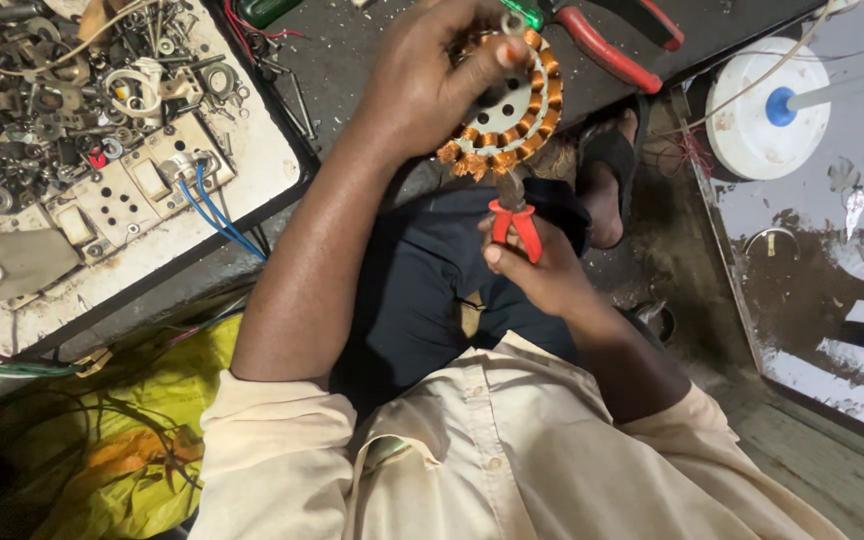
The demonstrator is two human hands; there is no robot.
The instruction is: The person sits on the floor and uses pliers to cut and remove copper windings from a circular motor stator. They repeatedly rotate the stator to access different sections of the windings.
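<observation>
My left hand grips a round motor stator with orange copper windings around its rim, holding it up over my lap. My right hand is closed on small red-handled pliers, whose jaws reach up to the lower edge of the stator's windings. Both hands are near the middle of the view, above my dark trousers.
A white tray at the left holds several loose metal parts, a switch plate and blue wires. Larger red-handled pliers lie on the dark surface beyond. A white round fan part sits at the right. A yellow bag lies lower left.
</observation>
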